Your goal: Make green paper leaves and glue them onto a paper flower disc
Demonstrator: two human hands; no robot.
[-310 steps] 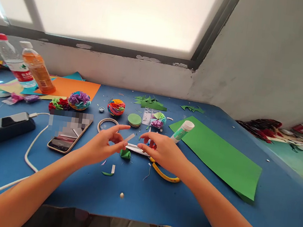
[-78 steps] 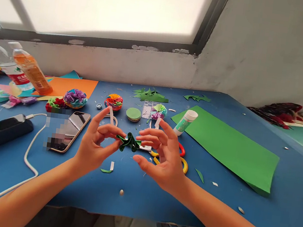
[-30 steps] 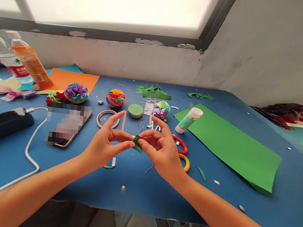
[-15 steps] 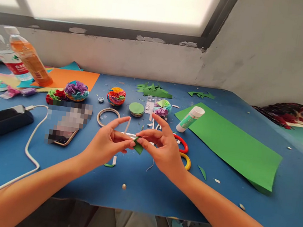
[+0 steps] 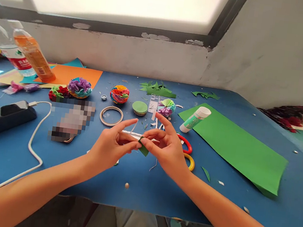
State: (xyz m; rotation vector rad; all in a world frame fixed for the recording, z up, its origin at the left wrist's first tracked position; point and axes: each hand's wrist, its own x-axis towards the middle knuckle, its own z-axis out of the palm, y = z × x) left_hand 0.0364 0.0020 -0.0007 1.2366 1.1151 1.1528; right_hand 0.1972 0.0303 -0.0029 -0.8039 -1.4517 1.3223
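Observation:
Between my two hands is a small green paper piece, pinched at its upper edge. My left hand has thumb and fingers closed at the paper's left side, with a thin pale strip at its raised index fingertip. My right hand grips the paper between thumb and finger; a short whitish strip is at its raised index fingertip. Scissors with red and yellow handles lie partly hidden behind my right hand. A tape ring lies beyond my left hand.
A glue stick rests by a large green sheet on the right. Round green discs, colourful paper balls and green scraps lie farther back. Left are two bottles, a blurred phone, and a power bank with a white cable.
The view has shifted slightly, so the table items appear a little to the right. Both hands keep their pinch on the green paper, which looks slightly more tilted.

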